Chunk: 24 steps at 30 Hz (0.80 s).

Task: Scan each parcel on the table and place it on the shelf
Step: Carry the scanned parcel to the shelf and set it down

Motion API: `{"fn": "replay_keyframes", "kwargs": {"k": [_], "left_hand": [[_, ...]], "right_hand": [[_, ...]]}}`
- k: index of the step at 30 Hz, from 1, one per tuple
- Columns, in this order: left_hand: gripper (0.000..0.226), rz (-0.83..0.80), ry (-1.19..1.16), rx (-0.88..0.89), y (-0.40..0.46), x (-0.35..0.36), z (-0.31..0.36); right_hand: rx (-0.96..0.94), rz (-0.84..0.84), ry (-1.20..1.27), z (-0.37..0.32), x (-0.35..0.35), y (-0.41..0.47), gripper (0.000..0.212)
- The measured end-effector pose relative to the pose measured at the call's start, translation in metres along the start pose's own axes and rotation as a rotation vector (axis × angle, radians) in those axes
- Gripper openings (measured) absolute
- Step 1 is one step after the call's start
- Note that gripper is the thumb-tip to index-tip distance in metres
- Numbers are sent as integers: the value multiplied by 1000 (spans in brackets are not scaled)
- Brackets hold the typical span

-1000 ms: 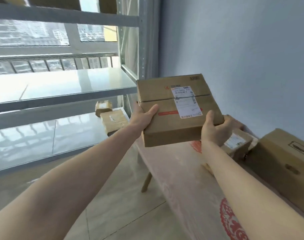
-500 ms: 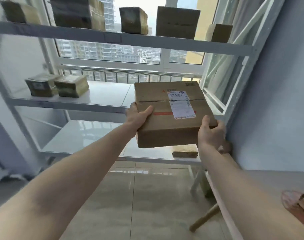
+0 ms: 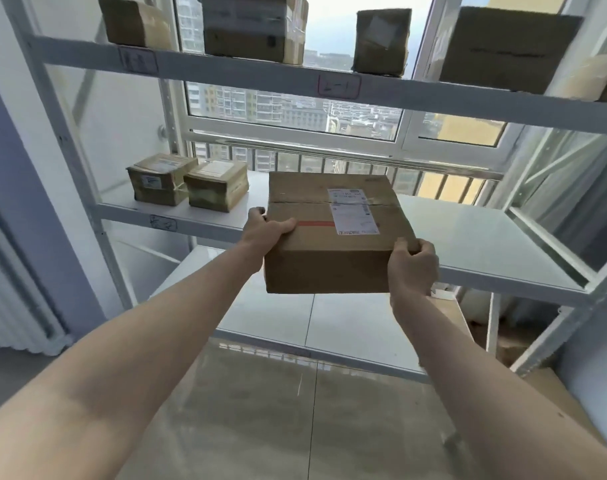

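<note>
- The middle shelf (image 3: 468, 237) has a wide bare stretch on its right side, behind and to the right of the held parcel (image 3: 329, 237).
- Two small boxes (image 3: 188, 183) stand side by side at that shelf's left end.
- The top shelf board (image 3: 433, 95) lies overhead, limiting height.
- An upright metal post (image 3: 603, 285) closes the right edge.

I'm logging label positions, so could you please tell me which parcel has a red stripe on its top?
The held parcel, gripped by the left hand and right hand; the shelved parcels show no red.
</note>
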State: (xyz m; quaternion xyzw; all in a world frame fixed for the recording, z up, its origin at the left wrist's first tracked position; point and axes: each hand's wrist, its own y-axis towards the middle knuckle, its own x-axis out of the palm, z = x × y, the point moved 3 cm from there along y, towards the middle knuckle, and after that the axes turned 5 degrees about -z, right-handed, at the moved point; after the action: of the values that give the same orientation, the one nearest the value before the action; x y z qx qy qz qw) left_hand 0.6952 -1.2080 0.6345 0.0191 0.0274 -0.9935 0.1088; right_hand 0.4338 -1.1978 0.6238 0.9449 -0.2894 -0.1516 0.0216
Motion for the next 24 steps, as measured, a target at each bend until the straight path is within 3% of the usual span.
{"fn": "replay_keyframes", "kwargs": {"k": [7, 10, 14, 20, 24], "left_hand": [[54, -23, 47, 9, 117, -36, 1], [48, 34, 169, 30, 162, -50, 4], [42, 39, 163, 29, 217, -65, 6], [69, -23, 159, -32, 285, -79, 5], [42, -27, 221, -56, 322, -88, -3]], "right_hand": [[-30, -67, 8, -17, 115, 68, 40], [-39, -90, -5, -25, 159, 95, 38], [-39, -113, -31, -30, 216, 124, 39], [5, -124, -53, -31, 276, 154, 36], [22, -110, -80, -30, 300, 168, 37]]}}
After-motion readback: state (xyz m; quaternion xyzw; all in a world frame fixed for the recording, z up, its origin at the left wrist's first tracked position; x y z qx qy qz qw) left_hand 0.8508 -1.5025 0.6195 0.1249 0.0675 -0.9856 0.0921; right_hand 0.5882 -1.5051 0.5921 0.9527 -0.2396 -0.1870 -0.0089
